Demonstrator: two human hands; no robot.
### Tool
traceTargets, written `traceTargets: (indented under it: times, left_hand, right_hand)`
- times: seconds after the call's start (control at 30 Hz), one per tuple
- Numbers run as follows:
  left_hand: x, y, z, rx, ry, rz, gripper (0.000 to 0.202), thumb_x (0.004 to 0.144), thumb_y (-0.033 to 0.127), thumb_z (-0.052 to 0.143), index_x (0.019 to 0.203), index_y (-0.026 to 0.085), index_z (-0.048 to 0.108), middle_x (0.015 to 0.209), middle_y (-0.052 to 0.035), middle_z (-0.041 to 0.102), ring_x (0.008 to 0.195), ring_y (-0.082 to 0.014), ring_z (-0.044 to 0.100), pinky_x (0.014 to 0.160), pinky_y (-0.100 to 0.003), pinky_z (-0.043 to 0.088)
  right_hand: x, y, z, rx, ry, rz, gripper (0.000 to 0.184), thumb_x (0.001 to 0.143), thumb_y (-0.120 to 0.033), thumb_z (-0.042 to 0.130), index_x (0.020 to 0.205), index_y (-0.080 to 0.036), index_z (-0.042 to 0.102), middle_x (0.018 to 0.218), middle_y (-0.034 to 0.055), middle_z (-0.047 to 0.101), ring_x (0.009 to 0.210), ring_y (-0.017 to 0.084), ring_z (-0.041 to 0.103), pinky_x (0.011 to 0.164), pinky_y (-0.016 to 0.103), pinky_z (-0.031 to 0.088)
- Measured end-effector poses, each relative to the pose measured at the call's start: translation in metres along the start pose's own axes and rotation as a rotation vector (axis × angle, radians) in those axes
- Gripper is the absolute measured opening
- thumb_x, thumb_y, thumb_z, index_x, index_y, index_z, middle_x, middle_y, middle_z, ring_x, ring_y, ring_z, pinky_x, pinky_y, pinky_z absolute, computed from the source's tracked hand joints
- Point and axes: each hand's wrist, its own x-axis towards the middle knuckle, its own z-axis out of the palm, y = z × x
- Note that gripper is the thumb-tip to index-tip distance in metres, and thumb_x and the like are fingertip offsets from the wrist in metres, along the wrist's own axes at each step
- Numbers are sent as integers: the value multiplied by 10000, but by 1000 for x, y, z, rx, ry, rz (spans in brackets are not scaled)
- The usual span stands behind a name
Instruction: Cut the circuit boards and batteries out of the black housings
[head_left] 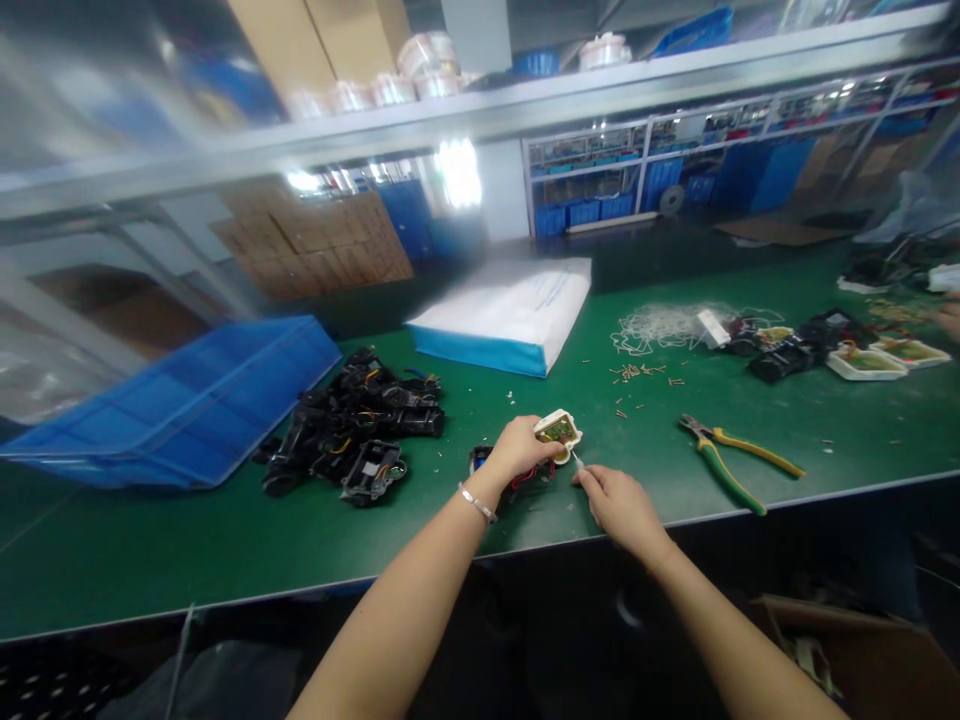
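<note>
My left hand [516,452] is closed on a small white housing with a green circuit board [559,432] inside it, held just above the green table [225,540]. A black part with red wires [525,476] lies under that hand. My right hand [619,505] pinches a thin tool [578,461] whose tip touches the lower edge of the housing.
A heap of black parts [352,430] lies left of my hands, with a tipped blue bin [180,405] beyond it. A white and blue bag [506,315] sits behind. Green-yellow pliers [731,460] lie to the right; small screws [637,375], white wires and more parts [810,345] lie farther back.
</note>
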Motion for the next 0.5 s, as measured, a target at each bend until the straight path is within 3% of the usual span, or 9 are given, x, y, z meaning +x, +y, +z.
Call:
traceTargets:
  times: [0.17, 0.5]
  left_hand:
    - [0, 0, -1, 34, 7, 11, 300, 662, 415, 693, 821, 164, 655, 796, -45, 696, 674, -166, 622, 565, -227, 399]
    - [-3, 3, 0, 93, 8, 1, 316, 679, 442, 680, 835, 170, 644, 827, -55, 698, 706, -164, 622, 596, -220, 408]
  right_hand:
    - [3, 0, 1, -30, 7, 13, 405, 940, -428, 316, 892, -256, 679, 780, 50, 695, 792, 208, 642, 680, 265, 383]
    - [2, -4, -1, -28, 7, 26, 400, 937, -429, 328, 892, -267, 690, 827, 43, 707, 808, 207, 636, 687, 265, 370]
